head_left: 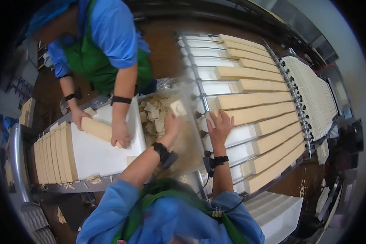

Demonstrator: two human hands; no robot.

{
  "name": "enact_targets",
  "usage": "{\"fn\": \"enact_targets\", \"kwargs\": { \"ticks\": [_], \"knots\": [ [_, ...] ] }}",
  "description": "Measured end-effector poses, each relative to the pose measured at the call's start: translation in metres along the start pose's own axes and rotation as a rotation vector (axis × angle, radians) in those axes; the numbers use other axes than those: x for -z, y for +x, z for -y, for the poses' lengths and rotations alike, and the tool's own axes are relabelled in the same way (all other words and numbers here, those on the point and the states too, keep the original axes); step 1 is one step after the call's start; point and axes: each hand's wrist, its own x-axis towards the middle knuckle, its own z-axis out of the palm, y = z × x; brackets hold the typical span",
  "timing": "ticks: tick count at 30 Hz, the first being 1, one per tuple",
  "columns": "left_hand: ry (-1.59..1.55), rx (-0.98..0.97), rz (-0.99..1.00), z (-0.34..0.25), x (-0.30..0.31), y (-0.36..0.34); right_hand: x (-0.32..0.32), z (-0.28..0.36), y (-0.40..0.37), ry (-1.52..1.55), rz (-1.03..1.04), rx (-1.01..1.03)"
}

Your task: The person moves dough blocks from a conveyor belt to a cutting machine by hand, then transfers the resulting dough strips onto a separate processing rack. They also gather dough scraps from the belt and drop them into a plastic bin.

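My left hand (172, 127) is closed on a flat cream-coloured piece (178, 107), held above a bin (141, 134) of broken pieces (153, 114). My right hand (219, 127) has its fingers spread at the near end of a long cream-coloured block (256, 114), which it touches. That block lies in one of several lanes parted by metal rods. Across from me, a co-worker's two hands (121, 135) hold a similar block (96, 128) over a white surface.
Long blocks (254, 99) fill the sloping lane rack (235, 140) on the right. Upright slabs (57, 152) stand in a row at the left. White trays (278, 211) are stacked below the rack. A co-worker in a green apron (85, 67) stands opposite.
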Motion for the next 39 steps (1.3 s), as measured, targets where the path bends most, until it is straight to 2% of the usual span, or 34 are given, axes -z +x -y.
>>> {"fn": "enact_targets", "kwargs": {
  "ticks": [2, 3, 4, 6, 7, 8, 10, 12, 15, 17, 18, 20, 21, 24, 25, 27, 28, 30, 31, 32, 34, 36, 37, 39],
  "knots": [
    [0.296, -0.083, 0.049, 0.037, 0.029, -0.031, -0.004, -0.002, -0.002, 0.016, -0.044, 0.015],
    [0.391, 0.018, 0.270, 0.033, 0.053, -0.050, -0.001, -0.002, -0.003, 0.027, -0.050, 0.039],
    [0.338, -0.268, 0.486, 0.060, 0.077, -0.059, -0.005, -0.007, -0.008, 0.023, -0.058, 0.047],
    [0.372, -0.356, 0.726, 0.099, 0.099, -0.082, -0.018, -0.014, -0.015, 0.025, -0.116, 0.094],
    [0.235, -0.100, 0.750, 0.081, 0.126, -0.105, -0.018, -0.013, -0.019, -0.022, -0.109, 0.096],
    [0.251, -0.128, 0.818, 0.087, 0.138, -0.105, -0.017, -0.013, -0.020, -0.032, -0.113, 0.101],
    [0.177, -0.139, 0.734, 0.098, 0.171, -0.114, -0.034, -0.025, -0.020, -0.003, -0.121, 0.126],
    [0.137, -0.097, 0.617, 0.078, 0.213, -0.132, -0.036, -0.029, -0.021, -0.127, -0.041, 0.083],
    [0.084, -0.130, 0.498, 0.064, 0.256, -0.148, -0.043, -0.039, -0.025, -0.176, -0.075, 0.128],
    [0.028, -0.160, 0.331, 0.069, 0.265, -0.157, -0.042, -0.038, -0.023, -0.176, -0.081, 0.136],
    [0.024, -0.162, 0.326, 0.071, 0.270, -0.162, -0.041, -0.038, -0.023, -0.184, -0.076, 0.134],
    [-0.184, -0.067, 0.232, 0.073, 0.281, -0.168, -0.044, -0.042, -0.026, -0.190, -0.082, 0.139],
    [-0.091, -0.044, 0.135, 0.067, 0.287, -0.174, -0.044, -0.042, -0.026, -0.201, -0.086, 0.139],
    [-0.073, -0.037, 0.057, 0.083, 0.300, -0.182, -0.044, -0.041, -0.022, -0.200, -0.156, 0.193],
    [0.006, -0.097, 0.000, 0.087, 0.304, -0.185, -0.047, -0.042, -0.020, -0.211, -0.153, 0.187],
    [-0.008, -0.049, -0.013, 0.096, 0.312, -0.189, -0.039, -0.038, -0.017, -0.192, -0.170, 0.256],
    [-0.017, -0.003, -0.031, 0.101, 0.315, -0.192, -0.032, -0.031, -0.015, -0.161, -0.122, 0.224],
    [-0.085, -0.096, -0.026, 0.126, 0.318, -0.189, -0.031, -0.026, -0.014, -0.093, -0.088, 0.173],
    [-0.029, -0.064, -0.035, 0.131, 0.320, -0.189, -0.028, -0.021, -0.014, -0.080, -0.116, 0.170],
    [0.027, -0.042, -0.040, 0.118, 0.323, -0.194, -0.025, -0.019, -0.014, -0.089, -0.127, 0.168],
    [-0.212, 0.070, 0.020, 0.116, 0.325, -0.198, -0.018, -0.009, -0.013, -0.033, -0.165, 0.142],
    [-0.144, 0.076, 0.010, 0.125, 0.322, -0.195, -0.023, -0.013, -0.015, -0.061, -0.147, 0.086],
    [-0.119, 0.074, 0.100, 0.122, 0.321, -0.193, -0.022, -0.012, -0.015, -0.101, -0.126, 0.050],
    [-0.163, 0.083, 0.025, 0.115, 0.322, -0.197, -0.012, -0.004, -0.014, -0.055, -0.083, 0.026]
  ]
}}
